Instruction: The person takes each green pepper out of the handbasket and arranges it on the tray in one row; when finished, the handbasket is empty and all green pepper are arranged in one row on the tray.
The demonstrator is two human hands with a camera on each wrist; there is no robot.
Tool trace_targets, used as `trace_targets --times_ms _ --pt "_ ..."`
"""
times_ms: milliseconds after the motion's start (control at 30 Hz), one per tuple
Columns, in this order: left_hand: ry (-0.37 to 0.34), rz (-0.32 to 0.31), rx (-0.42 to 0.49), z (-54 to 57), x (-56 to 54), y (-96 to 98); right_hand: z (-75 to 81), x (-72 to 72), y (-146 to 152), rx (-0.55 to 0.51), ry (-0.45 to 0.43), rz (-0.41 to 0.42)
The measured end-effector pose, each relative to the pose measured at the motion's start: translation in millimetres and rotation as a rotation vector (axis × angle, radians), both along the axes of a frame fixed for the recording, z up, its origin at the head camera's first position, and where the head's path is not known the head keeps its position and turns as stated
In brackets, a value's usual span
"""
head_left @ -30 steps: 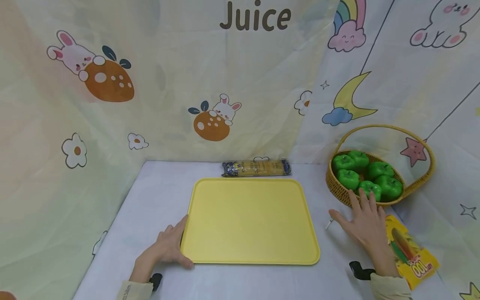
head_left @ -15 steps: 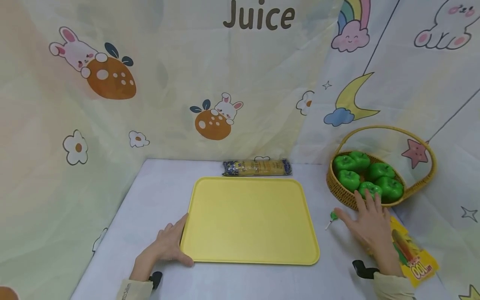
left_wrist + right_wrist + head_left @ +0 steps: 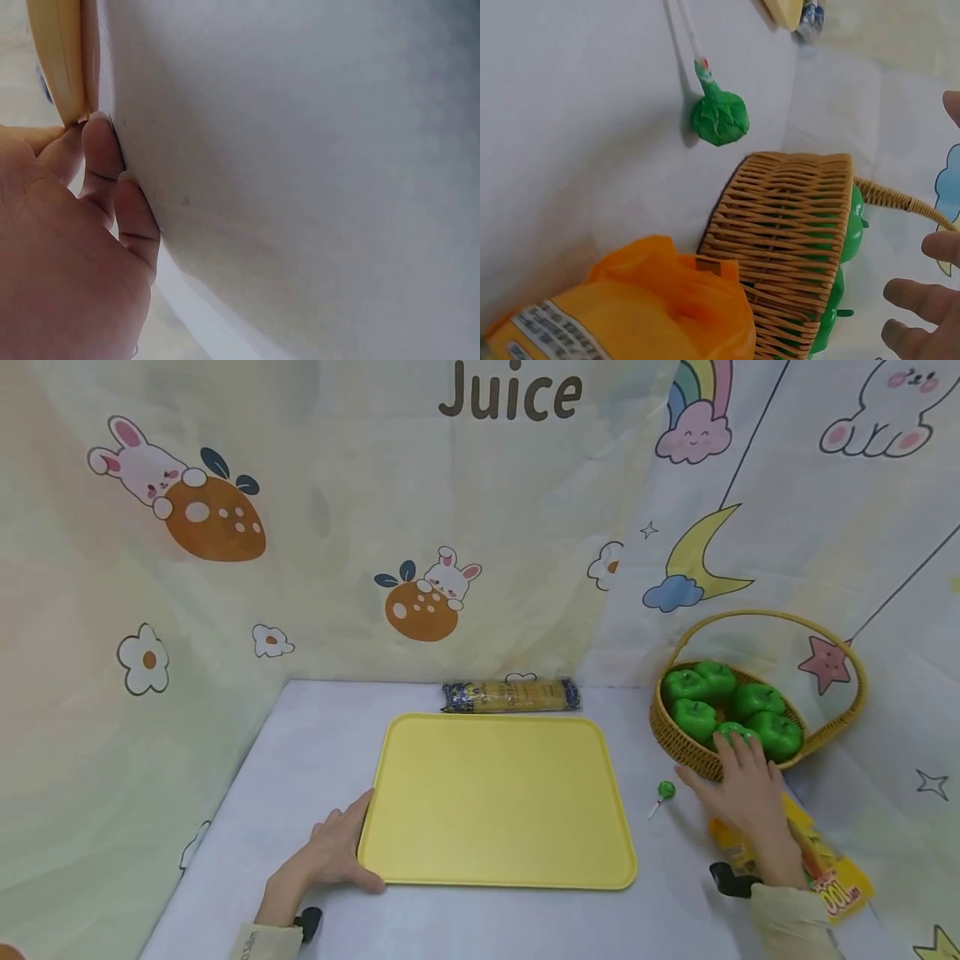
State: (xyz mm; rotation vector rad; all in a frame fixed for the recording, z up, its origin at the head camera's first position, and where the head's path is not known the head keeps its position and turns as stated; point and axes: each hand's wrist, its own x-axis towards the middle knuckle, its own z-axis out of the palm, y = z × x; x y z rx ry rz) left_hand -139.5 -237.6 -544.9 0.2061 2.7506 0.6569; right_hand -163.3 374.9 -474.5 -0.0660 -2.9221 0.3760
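Observation:
In the head view my left hand (image 3: pixel 330 852) touches the near left corner of a yellow tray (image 3: pixel 498 802), fingers along its left side and thumb at its front edge. The left wrist view shows bent fingertips (image 3: pixel 101 146) against the white tabletop, close by the tray's rim (image 3: pixel 64 60). My right hand (image 3: pixel 750 797) hovers at the near rim of a wicker basket (image 3: pixel 678 743) of green bell peppers (image 3: pixel 776 735), fingers partly covering the nearest pepper. Spread fingers (image 3: pixel 922 300) appear apart from the peppers in the right wrist view.
A green-wrapped lollipop (image 3: pixel 666 790) lies between tray and basket. Partly under my right forearm is a yellow packet (image 3: pixel 836 877). A long pack, apparently spaghetti (image 3: pixel 513 696), lies behind the tray. The basket's tall handle (image 3: pixel 765 612) arches over it; printed cloth hangs behind.
My right hand has shifted slightly right and its fingers bend more over the nearest pepper. The lollipop, earlier partly hidden by the thumb, now shows fully. My left hand keeps its place.

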Motion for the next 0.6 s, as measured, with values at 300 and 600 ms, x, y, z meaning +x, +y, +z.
trace_targets --times_ms 300,600 --pt "-0.006 0.012 0.005 1.0 2.8 0.4 9.6 -21.3 14 -0.017 -0.059 -0.009" --pt "-0.002 0.016 0.018 0.7 0.7 0.6 25.6 -39.1 15 -0.037 -0.081 -0.002"
